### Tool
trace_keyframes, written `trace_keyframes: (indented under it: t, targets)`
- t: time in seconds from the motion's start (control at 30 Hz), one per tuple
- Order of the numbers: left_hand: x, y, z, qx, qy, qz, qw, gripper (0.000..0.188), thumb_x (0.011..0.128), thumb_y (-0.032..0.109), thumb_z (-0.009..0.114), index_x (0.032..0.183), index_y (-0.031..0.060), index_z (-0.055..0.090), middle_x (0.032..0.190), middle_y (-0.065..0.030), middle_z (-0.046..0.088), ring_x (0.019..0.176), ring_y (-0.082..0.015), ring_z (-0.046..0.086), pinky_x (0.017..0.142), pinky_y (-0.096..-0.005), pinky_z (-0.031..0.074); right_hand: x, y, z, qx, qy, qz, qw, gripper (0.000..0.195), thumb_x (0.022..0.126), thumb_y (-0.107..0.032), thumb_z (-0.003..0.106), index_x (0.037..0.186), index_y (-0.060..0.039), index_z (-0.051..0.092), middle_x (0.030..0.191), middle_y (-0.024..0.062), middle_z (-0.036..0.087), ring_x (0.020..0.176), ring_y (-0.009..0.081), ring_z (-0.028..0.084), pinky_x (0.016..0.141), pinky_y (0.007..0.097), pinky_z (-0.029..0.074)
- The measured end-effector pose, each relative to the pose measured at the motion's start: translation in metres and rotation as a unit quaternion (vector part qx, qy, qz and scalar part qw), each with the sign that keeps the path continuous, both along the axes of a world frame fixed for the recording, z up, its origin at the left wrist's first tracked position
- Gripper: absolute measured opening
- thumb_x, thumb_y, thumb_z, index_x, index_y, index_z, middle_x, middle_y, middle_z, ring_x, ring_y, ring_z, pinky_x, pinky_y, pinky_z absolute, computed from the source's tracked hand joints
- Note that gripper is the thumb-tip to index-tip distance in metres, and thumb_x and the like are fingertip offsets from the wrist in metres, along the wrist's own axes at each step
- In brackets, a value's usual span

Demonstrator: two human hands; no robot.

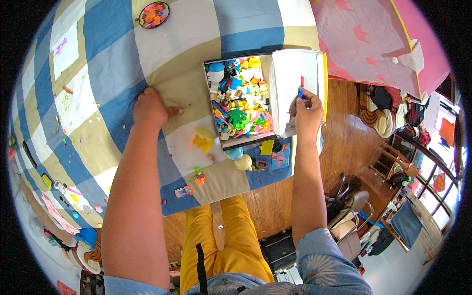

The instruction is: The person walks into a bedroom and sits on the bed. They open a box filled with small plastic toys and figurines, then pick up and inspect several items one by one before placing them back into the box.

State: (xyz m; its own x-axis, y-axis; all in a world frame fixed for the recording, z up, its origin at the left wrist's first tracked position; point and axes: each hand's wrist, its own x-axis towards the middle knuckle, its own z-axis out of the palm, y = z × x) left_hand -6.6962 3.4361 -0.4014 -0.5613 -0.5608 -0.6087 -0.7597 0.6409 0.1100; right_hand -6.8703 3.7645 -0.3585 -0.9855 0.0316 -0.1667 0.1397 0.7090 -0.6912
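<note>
My left hand (149, 107) leans on the checkered bedsheet (177, 88), fingers curled under and thumb pointing right. Whether anything lies beneath those fingers is hidden. Between the thumb and fingertips of my right hand (309, 110) is a small blue piece (300, 93), held over the white inside of the lid (291, 68). A red strip (302, 81) shows just beyond my fingertips. The lid lies folded out to the right of an open cardboard box (240, 144). Mixed plastic toys and building bricks (236, 88) fill the box, among them a green leaf-shaped piece (237, 117).
Near the box's front lie a pale yellow toy (243, 162), a yellow square (266, 147) and a yellow piece (202, 141). A round dish of colorful bits (154, 15) sits farther back. Small scraps dot the bedsheet at left. A pink play tent (361, 40) borders the right.
</note>
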Motion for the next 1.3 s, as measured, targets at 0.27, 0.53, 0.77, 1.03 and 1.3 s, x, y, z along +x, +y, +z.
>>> trace_keyframes:
  t: [0.27, 0.53, 0.77, 1.03, 1.3]
  targets:
    - [-0.002, -0.001, 0.003, -0.002, -0.006, 0.001, 1.000, 0.095, 0.053, 0.055, 0.091, 0.114, -0.0032, 0.048, 0.116, -0.0256, 0.061, 0.111, -0.0413, 0.060, 0.094, -0.0447, 0.051, 0.037, -0.035, 0.049, -0.027, 0.069, 0.093, 0.993, 0.024, 0.082, 0.004, 0.065, 0.105, -0.0008, 0.065, 0.091, 0.0073, 0.061, 0.082, 0.0159, 0.059, 0.072, 0.0310, 0.048]
    - [-0.002, -0.003, 0.000, -0.005, -0.034, -0.023, 0.999, 0.094, 0.054, 0.060, 0.089, 0.113, 0.0009, 0.046, 0.117, -0.0218, 0.061, 0.109, -0.0372, 0.063, 0.092, -0.0430, 0.053, 0.059, -0.142, 0.043, -0.022, -0.004, 0.234, 0.972, 0.036, 0.080, -0.012, 0.071, 0.112, 0.0005, 0.060, 0.109, 0.0214, 0.058, 0.092, 0.0394, 0.061, 0.079, 0.0445, 0.051]
    - [-0.003, -0.001, 0.003, 0.003, -0.026, -0.018, 0.999, 0.098, 0.055, 0.057, 0.090, 0.117, -0.0056, 0.048, 0.119, -0.0258, 0.060, 0.113, -0.0398, 0.060, 0.094, -0.0441, 0.051, 0.045, -0.154, 0.012, 0.002, 0.048, 0.283, 0.958, 0.038, 0.078, -0.012, 0.073, 0.109, -0.0015, 0.053, 0.101, 0.0191, 0.057, 0.091, 0.0375, 0.061, 0.076, 0.0443, 0.051]
    - [-0.001, -0.001, 0.001, -0.005, -0.027, -0.019, 0.999, 0.094, 0.056, 0.058, 0.088, 0.116, -0.0009, 0.047, 0.119, -0.0221, 0.060, 0.113, -0.0364, 0.061, 0.094, -0.0419, 0.052, 0.063, -0.110, 0.047, -0.590, -0.258, 0.072, 0.762, 0.027, 0.091, -0.001, 0.060, 0.117, -0.0045, 0.053, 0.107, 0.0059, 0.061, 0.094, 0.0146, 0.059, 0.078, 0.0293, 0.050]
    - [0.000, -0.004, -0.003, 0.003, -0.034, -0.021, 0.999, 0.097, 0.053, 0.061, 0.088, 0.116, 0.0005, 0.046, 0.120, -0.0213, 0.060, 0.114, -0.0358, 0.061, 0.094, -0.0421, 0.052, 0.087, -0.069, 0.060, -0.573, -0.335, 0.065, 0.745, 0.040, 0.092, -0.003, 0.060, 0.130, -0.0046, 0.050, 0.119, 0.0070, 0.060, 0.101, 0.0166, 0.060, 0.079, 0.0301, 0.053]
